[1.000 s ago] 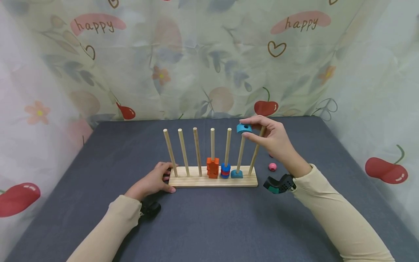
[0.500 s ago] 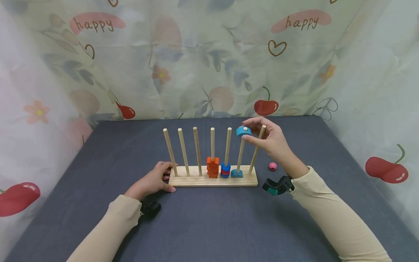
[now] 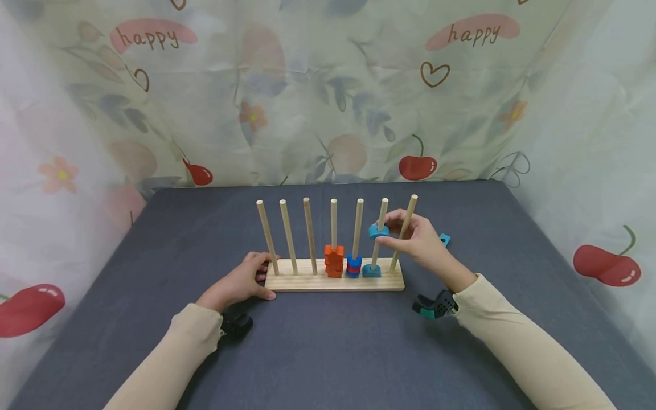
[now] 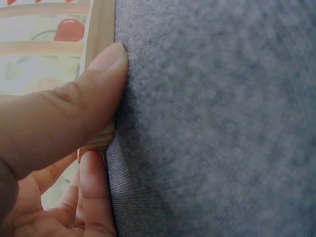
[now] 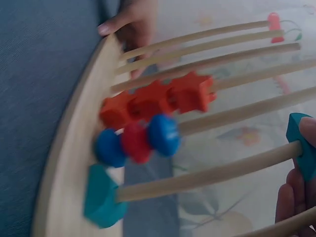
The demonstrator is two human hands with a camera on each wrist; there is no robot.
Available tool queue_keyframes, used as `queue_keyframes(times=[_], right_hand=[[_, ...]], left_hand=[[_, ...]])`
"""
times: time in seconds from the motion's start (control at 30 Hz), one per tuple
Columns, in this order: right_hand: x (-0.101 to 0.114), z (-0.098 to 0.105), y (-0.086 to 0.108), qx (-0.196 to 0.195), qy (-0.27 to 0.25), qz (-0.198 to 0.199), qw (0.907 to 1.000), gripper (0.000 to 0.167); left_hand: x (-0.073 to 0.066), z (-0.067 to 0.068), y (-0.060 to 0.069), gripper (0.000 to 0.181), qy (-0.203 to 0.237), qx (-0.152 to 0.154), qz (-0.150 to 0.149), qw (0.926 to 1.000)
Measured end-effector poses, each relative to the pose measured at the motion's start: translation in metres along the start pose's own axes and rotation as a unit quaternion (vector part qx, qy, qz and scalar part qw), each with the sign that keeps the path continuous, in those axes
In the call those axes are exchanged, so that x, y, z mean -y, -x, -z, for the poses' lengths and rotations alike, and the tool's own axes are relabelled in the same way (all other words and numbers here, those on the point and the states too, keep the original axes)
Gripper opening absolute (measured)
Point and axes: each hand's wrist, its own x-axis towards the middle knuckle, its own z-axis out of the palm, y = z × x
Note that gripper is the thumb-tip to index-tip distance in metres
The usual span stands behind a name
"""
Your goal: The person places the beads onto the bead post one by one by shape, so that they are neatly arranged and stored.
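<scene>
A wooden peg stand (image 3: 333,286) with a row of upright pegs sits on the table. My left hand (image 3: 238,283) grips its left end, the thumb (image 4: 94,94) on the front edge. My right hand (image 3: 420,242) pinches a blue half-round block (image 3: 376,232), threaded partway down the second peg from the right; this block (image 5: 295,129) also shows in the right wrist view. At that peg's foot lies another blue half-round block (image 3: 371,271). Orange star-shaped beads (image 3: 334,262) fill the bottom of the middle peg; blue and red beads (image 3: 353,266) are stacked beside them.
A small blue piece with a hole (image 3: 445,238) lies on the dark grey tabletop (image 3: 328,353), just behind the right hand. The rightmost peg (image 3: 410,210) stands close against the right hand. A patterned curtain (image 3: 307,114) hangs behind.
My right hand has brought the blue block from above the peg onto it and partway down. A blue piece has come into view behind the wrist; a pink bead is now hidden. The left hand stays.
</scene>
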Motion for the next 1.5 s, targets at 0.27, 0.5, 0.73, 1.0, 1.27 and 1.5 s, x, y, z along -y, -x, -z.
queue_keyframes(times=[0.27, 0.5, 0.73, 1.0, 1.27, 1.5], right_hand=[[-0.032, -0.007, 0.005, 0.034, 0.057, -0.050, 0.9965, 0.029], [-0.051, -0.015, 0.008, 0.056, 0.068, -0.078, 0.9930, 0.028], [-0.061, -0.019, 0.010, 0.072, 0.071, -0.096, 0.9902, 0.029], [-0.063, -0.021, 0.010, 0.074, 0.066, -0.093, 0.9907, 0.030], [-0.068, -0.022, 0.010, 0.081, 0.078, -0.097, 0.9889, 0.031], [-0.066, -0.023, 0.010, 0.077, 0.088, -0.102, 0.9879, 0.030]], left_hand=[[-0.002, -0.001, 0.001, 0.083, -0.002, -0.001, -0.002, 1.0000], [-0.001, -0.001, 0.000, 0.083, -0.004, -0.002, 0.002, 1.0000], [-0.003, -0.001, 0.000, 0.083, -0.009, -0.006, 0.009, 0.9999], [-0.004, -0.001, 0.001, 0.082, -0.007, -0.003, 0.006, 0.9999], [-0.002, -0.001, 0.001, 0.081, -0.010, -0.004, 0.006, 0.9999], [-0.001, 0.000, 0.001, 0.082, -0.011, -0.004, 0.004, 0.9999]])
